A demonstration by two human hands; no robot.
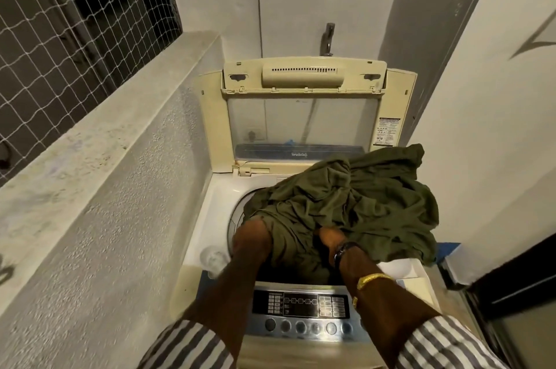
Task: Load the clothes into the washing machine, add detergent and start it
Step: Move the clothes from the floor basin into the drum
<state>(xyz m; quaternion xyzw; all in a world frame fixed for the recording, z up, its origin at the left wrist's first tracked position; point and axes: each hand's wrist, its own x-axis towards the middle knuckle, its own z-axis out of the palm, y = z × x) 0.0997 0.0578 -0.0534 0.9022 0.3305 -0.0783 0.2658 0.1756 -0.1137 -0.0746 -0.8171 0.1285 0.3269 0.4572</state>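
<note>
garment [361, 203] over drum rim [236, 215] (perhaps gripped)

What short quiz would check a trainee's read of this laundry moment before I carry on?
1. True or false: the lid is shut.
2. The cloth lies: A) wholly in the drum; B) partly in the drum, partly draped over the washer's right side; C) on the floor.
3. Which forearm wears the gold bracelet?

Key: 1 false, it stands open; 2 B; 3 the one leading to the right hand.
</note>
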